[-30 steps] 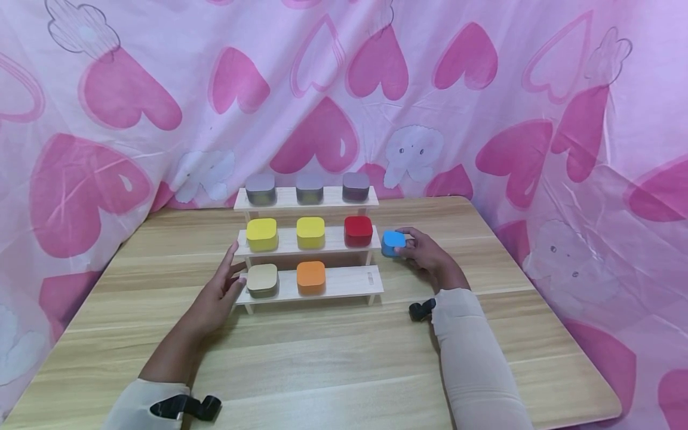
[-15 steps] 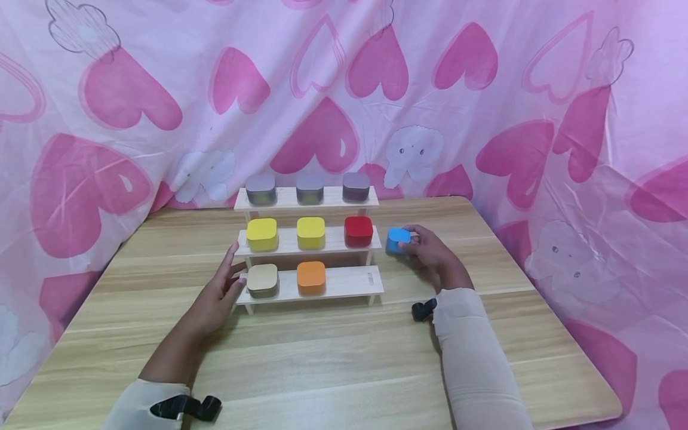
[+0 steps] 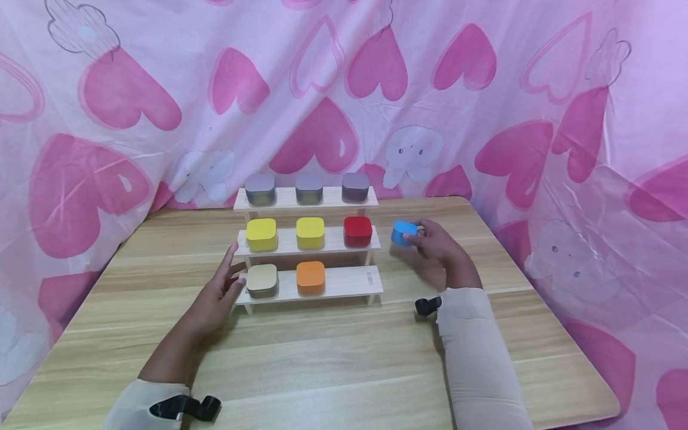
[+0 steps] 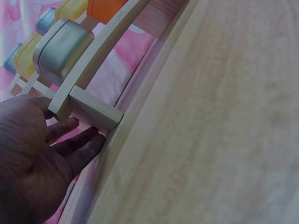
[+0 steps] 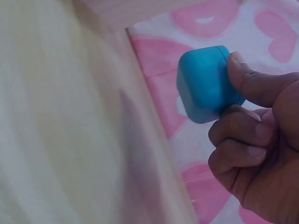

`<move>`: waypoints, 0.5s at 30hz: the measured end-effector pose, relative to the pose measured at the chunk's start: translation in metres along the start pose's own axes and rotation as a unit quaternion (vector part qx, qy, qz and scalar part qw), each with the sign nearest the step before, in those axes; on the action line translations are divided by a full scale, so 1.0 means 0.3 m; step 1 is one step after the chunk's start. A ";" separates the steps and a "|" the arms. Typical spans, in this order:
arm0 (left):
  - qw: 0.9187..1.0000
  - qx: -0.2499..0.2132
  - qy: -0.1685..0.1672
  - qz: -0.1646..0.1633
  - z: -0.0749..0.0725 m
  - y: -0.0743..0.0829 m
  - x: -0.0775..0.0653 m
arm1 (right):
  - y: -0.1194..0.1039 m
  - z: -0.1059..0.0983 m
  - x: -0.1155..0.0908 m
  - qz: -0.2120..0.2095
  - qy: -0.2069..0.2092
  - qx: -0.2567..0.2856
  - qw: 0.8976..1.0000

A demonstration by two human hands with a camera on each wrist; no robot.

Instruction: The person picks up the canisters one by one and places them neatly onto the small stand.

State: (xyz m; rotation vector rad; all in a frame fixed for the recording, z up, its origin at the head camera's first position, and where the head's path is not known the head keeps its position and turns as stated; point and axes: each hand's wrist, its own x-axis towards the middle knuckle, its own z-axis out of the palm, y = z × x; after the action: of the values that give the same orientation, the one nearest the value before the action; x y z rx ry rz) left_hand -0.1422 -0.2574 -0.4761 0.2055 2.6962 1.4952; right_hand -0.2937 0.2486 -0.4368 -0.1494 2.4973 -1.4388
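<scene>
Between thumb and curled fingers, my right hand (image 3: 438, 242) pinches a small blue box (image 3: 403, 232) with rounded corners, to the right of the wooden tiered stand. Its lid seam shows in the right wrist view, where the blue box (image 5: 204, 84) is tilted above the table. My left hand (image 3: 215, 298) rests at the stand's left end, with the fingers fairly straight. In the left wrist view its fingertips (image 4: 96, 140) lie by the leg of the lowest shelf (image 4: 93, 60). That shelf (image 3: 344, 282) carries a beige box (image 3: 262, 280) and an orange box (image 3: 310, 278).
Two yellow boxes, one at the left (image 3: 261, 234) and one mid-shelf (image 3: 310, 232), and a red box (image 3: 357, 231) stand on the middle shelf. Several grey boxes (image 3: 309, 189) line the top shelf. A pink heart-patterned cloth (image 3: 242, 137) hangs behind the wooden table (image 3: 322, 364).
My right hand has carried the blue box to the right and slightly farther back, away from the stand's right end. The left hand and the other boxes stay put.
</scene>
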 end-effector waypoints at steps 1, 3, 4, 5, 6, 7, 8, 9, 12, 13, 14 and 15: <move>1.000 0.000 0.000 0.000 0.000 0.000 0.000 | -0.010 -0.003 -0.005 0.001 0.000 0.002 1.000; 1.000 0.000 0.001 0.001 0.000 -0.001 -0.001 | -0.031 -0.007 -0.016 -0.002 0.002 -0.001 1.000; 1.000 0.000 0.000 0.001 0.000 -0.001 -0.001 | -0.042 -0.009 -0.022 -0.005 0.002 -0.003 1.000; 1.000 0.000 0.000 0.001 0.000 -0.001 -0.001 | -0.052 -0.009 -0.028 -0.009 0.003 -0.004 1.000; 1.000 -0.001 0.000 0.001 0.000 -0.001 -0.001 | -0.063 -0.010 -0.034 -0.015 0.003 -0.006 1.000; 1.000 -0.001 0.000 0.001 0.001 -0.001 -0.001 | -0.074 -0.011 -0.040 -0.023 0.002 -0.006 1.000; 1.000 -0.001 -0.001 0.001 0.001 -0.001 -0.002 | -0.085 -0.012 -0.046 -0.027 0.003 -0.008 1.000; 1.000 -0.001 -0.001 0.002 0.001 -0.001 -0.002 | -0.096 -0.013 -0.052 -0.031 0.006 -0.011 0.999; 1.000 0.002 0.000 0.005 0.001 -0.001 -0.002 | -0.132 -0.014 -0.075 -0.042 0.010 -0.021 0.999; 1.000 0.003 0.000 0.006 0.001 0.000 -0.003 | -0.144 -0.015 -0.083 -0.045 0.011 -0.022 0.999; 1.000 0.004 0.001 0.007 0.001 0.000 -0.003 | -0.158 -0.015 -0.091 -0.047 0.012 -0.023 0.999; 1.000 0.005 0.002 0.007 0.001 0.000 -0.004 | -0.171 -0.014 -0.100 -0.051 0.011 -0.023 0.998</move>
State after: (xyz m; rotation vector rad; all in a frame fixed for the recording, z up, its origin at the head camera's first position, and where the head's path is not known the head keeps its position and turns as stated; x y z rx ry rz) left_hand -0.1411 -0.2572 -0.4765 0.2236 2.7103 1.4886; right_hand -0.2681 0.2326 -0.3855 -0.2744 2.5764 -1.4288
